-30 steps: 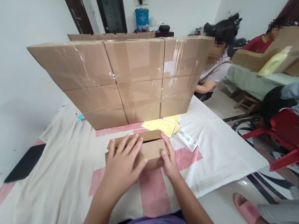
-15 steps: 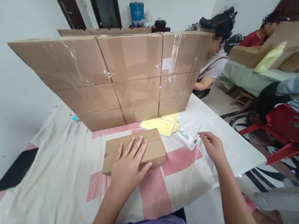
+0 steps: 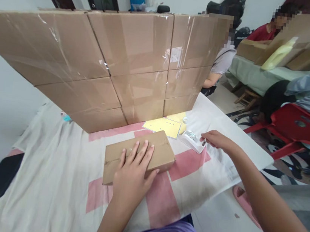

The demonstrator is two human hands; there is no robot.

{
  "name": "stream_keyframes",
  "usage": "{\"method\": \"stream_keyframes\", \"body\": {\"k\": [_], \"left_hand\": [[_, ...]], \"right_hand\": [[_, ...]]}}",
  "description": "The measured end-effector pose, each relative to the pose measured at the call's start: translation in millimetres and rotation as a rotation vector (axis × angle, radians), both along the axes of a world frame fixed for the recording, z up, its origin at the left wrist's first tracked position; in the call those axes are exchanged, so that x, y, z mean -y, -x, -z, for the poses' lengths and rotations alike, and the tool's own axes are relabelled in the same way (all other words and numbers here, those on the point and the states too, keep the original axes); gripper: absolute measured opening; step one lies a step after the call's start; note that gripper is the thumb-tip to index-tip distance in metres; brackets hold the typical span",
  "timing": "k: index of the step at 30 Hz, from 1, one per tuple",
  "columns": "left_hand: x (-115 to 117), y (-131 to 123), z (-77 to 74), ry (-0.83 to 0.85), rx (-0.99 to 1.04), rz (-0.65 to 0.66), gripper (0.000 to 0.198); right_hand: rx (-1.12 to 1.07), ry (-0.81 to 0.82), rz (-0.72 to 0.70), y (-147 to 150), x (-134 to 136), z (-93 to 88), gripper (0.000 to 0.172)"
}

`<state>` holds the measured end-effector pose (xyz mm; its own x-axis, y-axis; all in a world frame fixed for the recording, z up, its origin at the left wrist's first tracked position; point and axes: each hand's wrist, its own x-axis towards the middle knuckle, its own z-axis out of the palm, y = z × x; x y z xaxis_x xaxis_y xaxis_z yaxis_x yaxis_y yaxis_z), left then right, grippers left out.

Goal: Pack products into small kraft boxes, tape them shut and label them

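The brown box (image 3: 164,147) lies flat on the cloth-covered worktop (image 3: 214,118), the left hand (image 3: 135,168) spread over its top, grip apart. To the right, the right hand (image 3: 217,140) is at the right end of the white tape dispenser (image 3: 193,143); whether its grip is clamped on tape I cannot tell. A hard pull could drag the dispenser along the loose cloth, and uneven pressing could skew the box. The left hand hides part of the box's top; the cardboard wall (image 3: 139,64) partly hides a person (image 3: 223,60) beyond.
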<state>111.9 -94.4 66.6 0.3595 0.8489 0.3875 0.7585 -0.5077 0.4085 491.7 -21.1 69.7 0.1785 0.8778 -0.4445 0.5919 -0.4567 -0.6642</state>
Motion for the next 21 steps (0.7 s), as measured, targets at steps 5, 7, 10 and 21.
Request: {"method": "stream_keyframes", "body": {"k": [5, 7, 10, 21], "left_hand": [[0.2, 1.4, 0.0, -0.025, -0.034, 0.008, 0.074], [0.5, 2.0, 0.0, -0.028, -0.039, 0.009, 0.076], [1.0, 3.3, 0.4, -0.016, -0.056, 0.015, 0.075], [5.5, 0.6, -6.5, -0.065, -0.161, -0.037, 0.063]], "right_hand": [[0.023, 0.149, -0.066, 3.5, -17.7, -8.0, 0.046], [0.038, 0.185, -0.083, 5.1, -23.4, -9.9, 0.050], [0.060, 0.216, -0.095, 6.7, -28.7, -11.9, 0.054], [-0.031, 0.310, -0.115, 1.3, -27.3, -11.0, 0.043]]}}
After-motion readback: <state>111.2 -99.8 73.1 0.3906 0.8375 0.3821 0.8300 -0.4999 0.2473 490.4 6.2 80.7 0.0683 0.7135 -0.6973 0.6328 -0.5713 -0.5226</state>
